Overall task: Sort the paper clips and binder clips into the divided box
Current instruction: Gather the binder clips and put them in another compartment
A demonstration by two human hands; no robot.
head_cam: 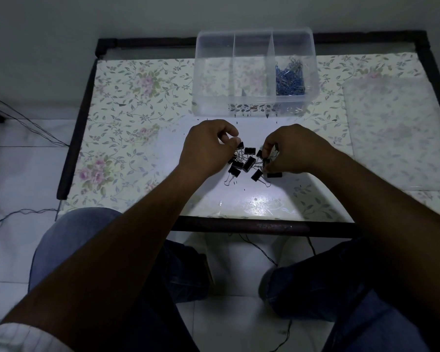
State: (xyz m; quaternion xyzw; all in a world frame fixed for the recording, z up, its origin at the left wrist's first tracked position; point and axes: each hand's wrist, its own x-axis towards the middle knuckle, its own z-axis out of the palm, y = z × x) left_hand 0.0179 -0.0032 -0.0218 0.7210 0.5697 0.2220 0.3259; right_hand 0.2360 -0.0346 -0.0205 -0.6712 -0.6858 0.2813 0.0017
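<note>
Several black binder clips [249,163] lie in a small heap on the table's middle. My left hand [208,146] curls over the heap's left side, fingertips pinching a binder clip [240,145] at its top. My right hand [290,151] closes on a clip [266,162] at the heap's right side. Behind them stands the clear divided box [254,74] with three compartments. Its right compartment holds a pile of blue and silver paper clips [290,77]; the left and middle ones look empty.
The table [127,123] has a floral cover and a dark frame; its front rail [264,227] runs just above my knees. A folded floral cloth [391,133] lies at the right. Cables trail on the tiled floor at left.
</note>
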